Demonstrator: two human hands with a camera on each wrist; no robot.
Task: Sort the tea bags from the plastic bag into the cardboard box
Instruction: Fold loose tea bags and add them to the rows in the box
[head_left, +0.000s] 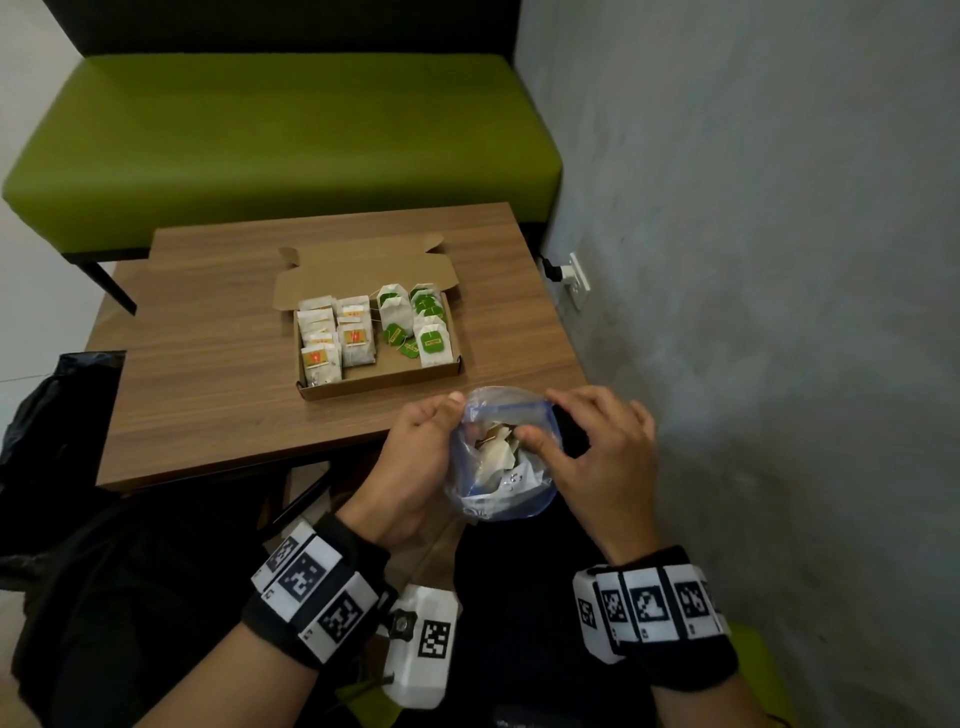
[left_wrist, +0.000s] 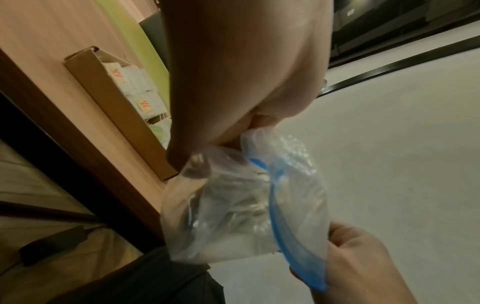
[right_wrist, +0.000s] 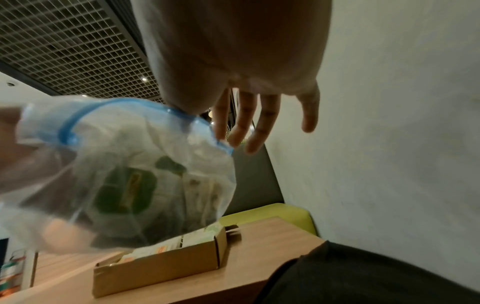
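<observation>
A clear plastic bag (head_left: 498, 483) with a blue zip rim hangs in front of the table's near edge, held between both hands. My left hand (head_left: 426, 447) grips its left side (left_wrist: 233, 216). My right hand (head_left: 587, 441) pinches the right rim, thumb inside the mouth and the other fingers spread. Several tea bags (head_left: 496, 447) lie inside it, and a green-labelled one (right_wrist: 127, 191) shows through the plastic. The open cardboard box (head_left: 379, 385) sits on the table, with red-and-yellow-labelled tea bags (head_left: 332, 338) on its left and green-labelled tea bags (head_left: 421, 322) on its right.
The wooden table (head_left: 218, 395) stands against a grey wall (head_left: 779, 260) on the right, which has a socket with a plug (head_left: 571, 278). A green bench (head_left: 285, 135) is behind the table. A black bag (head_left: 41, 415) lies at the left.
</observation>
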